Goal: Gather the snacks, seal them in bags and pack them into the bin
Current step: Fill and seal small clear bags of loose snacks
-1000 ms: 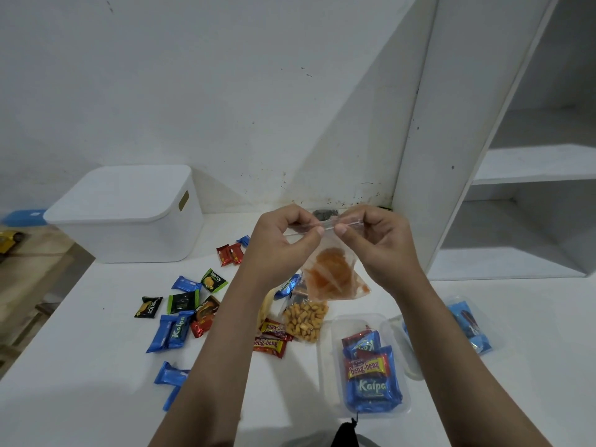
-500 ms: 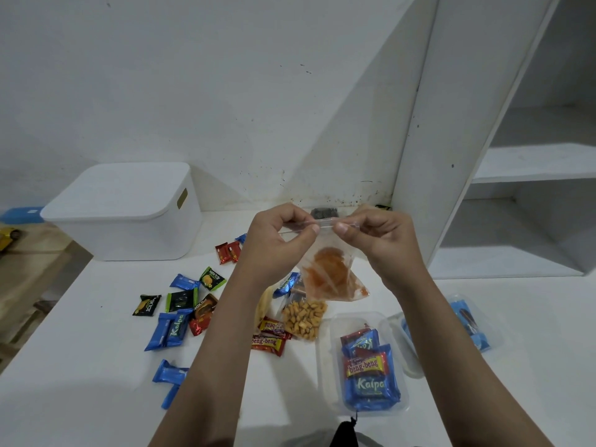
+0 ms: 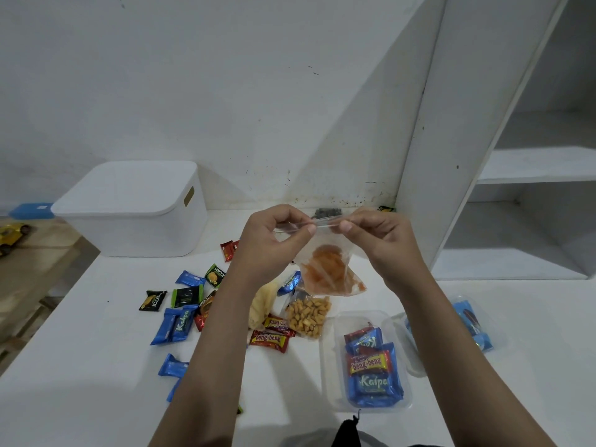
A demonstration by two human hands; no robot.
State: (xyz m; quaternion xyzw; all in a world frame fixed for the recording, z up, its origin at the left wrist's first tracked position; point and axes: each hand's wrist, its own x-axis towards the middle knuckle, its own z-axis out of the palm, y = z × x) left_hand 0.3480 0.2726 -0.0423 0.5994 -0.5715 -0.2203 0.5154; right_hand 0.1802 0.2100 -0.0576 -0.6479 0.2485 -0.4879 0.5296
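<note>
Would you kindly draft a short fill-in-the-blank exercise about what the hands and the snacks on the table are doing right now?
1. Both hands, left hand and right hand, pinch the top edge of a clear bag holding ____-coloured snacks.
2. The lid of the white bin is ____.
3. The bag of sealed wrappers shows the names beng-beng and ____.
4. The held bag hangs ____ the table.

Missing words: orange; on; Kaipa; above

yellow toy car (image 3: 13, 234) cut off, forearm-hidden wrappers
</note>
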